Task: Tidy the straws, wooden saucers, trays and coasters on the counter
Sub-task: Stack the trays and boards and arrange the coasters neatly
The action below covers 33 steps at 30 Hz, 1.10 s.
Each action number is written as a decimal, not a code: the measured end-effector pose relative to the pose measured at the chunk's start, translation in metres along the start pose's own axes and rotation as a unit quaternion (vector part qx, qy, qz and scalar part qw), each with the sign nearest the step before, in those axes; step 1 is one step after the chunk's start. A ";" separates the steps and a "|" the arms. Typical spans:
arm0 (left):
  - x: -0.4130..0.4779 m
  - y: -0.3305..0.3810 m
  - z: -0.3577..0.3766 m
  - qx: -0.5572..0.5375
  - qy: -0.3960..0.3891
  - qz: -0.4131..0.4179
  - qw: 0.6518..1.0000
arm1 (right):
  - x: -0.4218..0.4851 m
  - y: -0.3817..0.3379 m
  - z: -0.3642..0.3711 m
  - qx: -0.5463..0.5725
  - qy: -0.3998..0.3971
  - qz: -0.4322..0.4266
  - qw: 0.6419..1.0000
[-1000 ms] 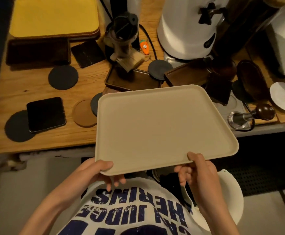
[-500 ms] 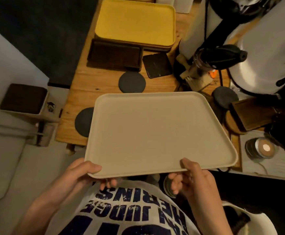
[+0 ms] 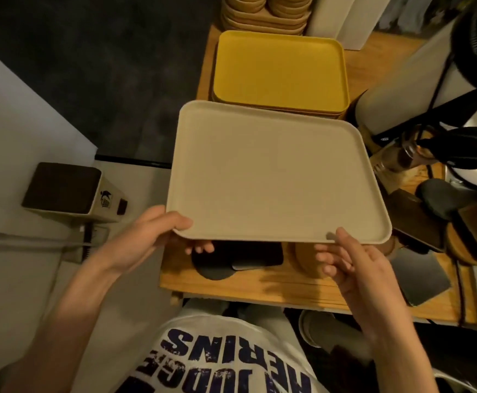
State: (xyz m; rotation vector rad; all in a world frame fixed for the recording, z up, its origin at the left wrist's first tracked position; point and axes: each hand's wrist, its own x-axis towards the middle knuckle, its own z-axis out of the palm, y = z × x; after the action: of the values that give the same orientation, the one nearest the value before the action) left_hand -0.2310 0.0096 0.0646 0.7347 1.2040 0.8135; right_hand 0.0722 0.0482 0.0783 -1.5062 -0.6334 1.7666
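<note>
Head view shows me partway through the tray step: I hold the beige tray (image 3: pixel 277 177) in the air over the left end of the counter (image 3: pixel 260 287), roughly level, with its far rim overlapping the near side of the yellow tray (image 3: pixel 280 72).

The yellow tray tops a small stack at the counter's far left corner. Behind it, at the far edge, are piled wooden saucers (image 3: pixel 263 12).

- **Left hand:** my left hand (image 3: pixel 146 239) pinches the tray's near left corner, with the thumb lying over the rim and the fingers curled underneath.
- **Right hand:** my right hand (image 3: pixel 356 268) has its thumb on the near rim toward the right corner. The fingers are loosely bent below it, and I can't quite tell from here whether all of them touch the underside.

Under the tray, near the counter's front edge, I can see a dark round coaster (image 3: pixel 214 272) with a black square coaster (image 3: pixel 248 255) partly on it. Just beside those is a tan round coaster (image 3: pixel 307 259).

I judge the step in hand to be stacking this tray on the yellow 1. The next move calls for carrying it further toward the far left corner, squaring its 4 corners with the stack and lowering it flat, then slipping my fingers out from under. I'd keep the tray high enough to clear the stack's front rim. The coasters wait for later.
</note>
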 end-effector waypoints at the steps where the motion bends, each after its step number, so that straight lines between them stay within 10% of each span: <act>1: 0.009 0.006 -0.003 0.002 -0.001 0.005 1.000 | 0.007 -0.003 0.005 0.007 -0.008 0.001 1.000; 18: 0.122 0.048 0.001 -0.083 0.225 0.107 0.965 | 0.160 -0.064 0.060 0.119 -0.082 -0.045 0.989; 33: 0.150 -0.027 -0.020 0.080 0.462 0.113 0.876 | 0.214 -0.074 0.062 0.095 -0.046 -0.047 0.993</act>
State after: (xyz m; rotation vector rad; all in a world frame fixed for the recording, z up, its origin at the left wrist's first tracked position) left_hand -0.2226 0.1241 -0.0374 0.6290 2.0857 1.3499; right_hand 0.0141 0.2658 0.0128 -1.2528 -0.5570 1.7780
